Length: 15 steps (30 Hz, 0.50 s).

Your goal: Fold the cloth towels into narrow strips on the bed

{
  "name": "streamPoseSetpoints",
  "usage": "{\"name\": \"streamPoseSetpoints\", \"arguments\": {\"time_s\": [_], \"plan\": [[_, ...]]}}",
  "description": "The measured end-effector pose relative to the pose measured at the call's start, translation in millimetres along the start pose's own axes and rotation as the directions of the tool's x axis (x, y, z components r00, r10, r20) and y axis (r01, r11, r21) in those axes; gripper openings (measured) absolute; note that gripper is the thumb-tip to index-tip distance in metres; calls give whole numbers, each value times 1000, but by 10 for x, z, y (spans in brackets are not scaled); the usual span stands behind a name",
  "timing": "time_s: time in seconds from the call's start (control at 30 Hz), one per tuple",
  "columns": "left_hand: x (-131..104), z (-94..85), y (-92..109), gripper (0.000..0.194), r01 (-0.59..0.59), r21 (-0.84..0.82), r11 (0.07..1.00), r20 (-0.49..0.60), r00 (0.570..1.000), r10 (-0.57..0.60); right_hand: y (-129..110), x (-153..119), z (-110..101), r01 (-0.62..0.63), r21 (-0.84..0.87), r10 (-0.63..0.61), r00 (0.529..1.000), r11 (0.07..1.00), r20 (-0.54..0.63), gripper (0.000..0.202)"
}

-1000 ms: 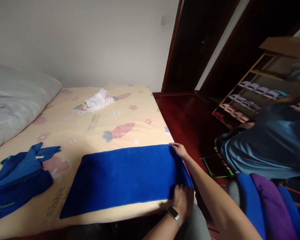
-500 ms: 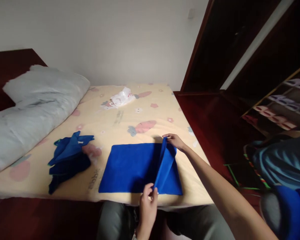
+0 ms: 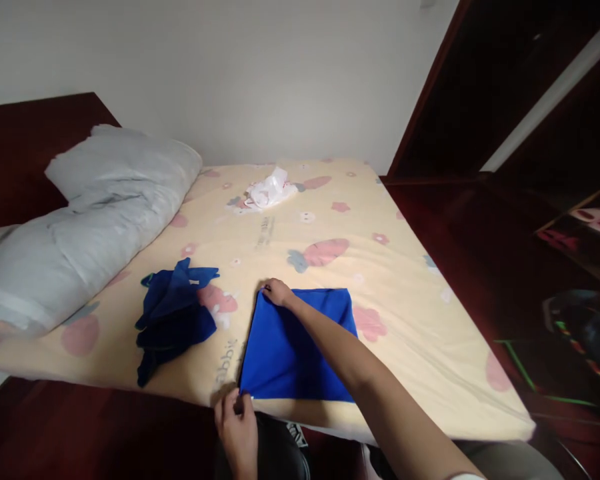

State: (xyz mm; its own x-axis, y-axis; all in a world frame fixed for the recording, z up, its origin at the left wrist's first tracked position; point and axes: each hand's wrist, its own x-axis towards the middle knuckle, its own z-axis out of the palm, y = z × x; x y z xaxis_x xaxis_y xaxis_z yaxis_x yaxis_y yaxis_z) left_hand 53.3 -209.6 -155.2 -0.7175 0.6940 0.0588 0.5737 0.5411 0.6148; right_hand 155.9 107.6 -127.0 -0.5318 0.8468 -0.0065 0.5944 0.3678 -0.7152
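Note:
A blue cloth (image 3: 285, 347) lies folded into a near square by the front edge of the bed. My left hand (image 3: 237, 427) pinches its near left corner at the bed's edge. My right hand (image 3: 277, 292) reaches across the cloth, its fingers closed on the far left corner. The right forearm hides part of the cloth's right side. To the left lies a crumpled heap of blue cloths (image 3: 175, 320), apart from both hands.
The bed (image 3: 430, 360) has a yellow sheet with carrot and flower prints. A grey quilt (image 3: 115, 180) is bunched at the left. Near the wall lies a crumpled white plastic bag (image 3: 270, 189). Slippers (image 3: 590, 215) stand on a rack at the right.
Both hands have carried the cloth's right edge leftward, halving it onto its left side. The view has swung so that bed objects appear further right.

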Motion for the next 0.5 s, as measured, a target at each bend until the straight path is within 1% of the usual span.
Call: {"name": "streamPoseSetpoints", "arguments": {"time_s": [0.07, 0.13, 0.2, 0.27, 0.33, 0.37, 0.43, 0.5], "plan": [[62, 42, -46, 28, -59, 6, 998, -24, 998, 60, 0, 89, 121, -25, -36, 26, 1000, 999, 12, 22], [113, 66, -56, 23, -59, -4, 998, 12, 998, 59, 31, 142, 188, -41, -58, 42, 999, 997, 18, 23], [147, 75, -47, 21, 16, -16, 1000, 77, 997, -14, 63, 165, 209, -45, -60, 47, 998, 997, 34, 22], [164, 72, -33, 23, 119, -21, 993, 132, 985, -115, 77, 164, 187, -37, -44, 40, 997, 998, 61, 19], [166, 64, -23, 27, 195, -61, 979, 152, 971, -184, 68, 142, 123, -15, -10, 16, 996, 1000, 84, 16], [161, 59, -20, 31, 221, -101, 970, 142, 968, -206, 58, 122, 73, -1, 12, 0, 996, 1000, 90, 15], [140, 46, -5, 40, 248, -200, 948, 92, 968, -233, 33, 58, -75, 26, 56, -32, 995, 998, 95, 14], [100, 18, 38, 49, 234, -291, 928, 31, 971, -236, 6, -52, -302, 50, 91, -59, 994, 995, 95, 12]]}}
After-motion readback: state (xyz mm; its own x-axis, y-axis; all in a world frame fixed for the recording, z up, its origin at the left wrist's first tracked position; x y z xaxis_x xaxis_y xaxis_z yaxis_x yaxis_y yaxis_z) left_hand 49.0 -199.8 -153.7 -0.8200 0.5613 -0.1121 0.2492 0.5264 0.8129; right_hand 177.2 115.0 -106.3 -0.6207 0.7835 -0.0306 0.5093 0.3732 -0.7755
